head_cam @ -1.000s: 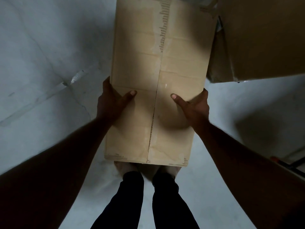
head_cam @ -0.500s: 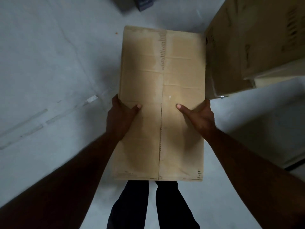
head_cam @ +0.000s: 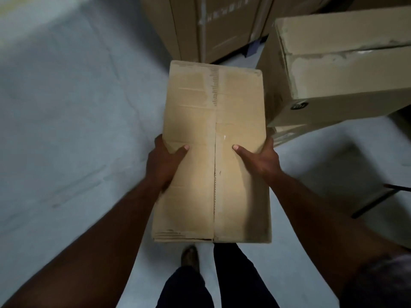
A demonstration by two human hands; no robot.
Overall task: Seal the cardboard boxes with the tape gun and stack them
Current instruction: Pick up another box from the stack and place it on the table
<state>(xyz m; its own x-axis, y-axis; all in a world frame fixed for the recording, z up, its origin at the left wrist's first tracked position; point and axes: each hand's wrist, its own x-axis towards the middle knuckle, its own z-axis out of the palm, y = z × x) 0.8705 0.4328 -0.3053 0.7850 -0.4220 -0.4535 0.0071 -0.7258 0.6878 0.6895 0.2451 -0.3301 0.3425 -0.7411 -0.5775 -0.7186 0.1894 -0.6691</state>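
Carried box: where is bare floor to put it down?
The floor left of the carried box is bare, up to the tall cartons ahead. A smaller patch lies right, between the stacked boxes and a dark bar. Straight ahead and upper right is crowded.

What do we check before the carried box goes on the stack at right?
1. Left hand grip, thumb on top of carried box: ok.
2. Right hand grip, thumb on top: ok.
3. Centre seam sealed: cannot tell; near end looks gapped.
4. Top stacked box lid bare: ok where visible.
5. Floor on the right: not ok, dark bar lies there.
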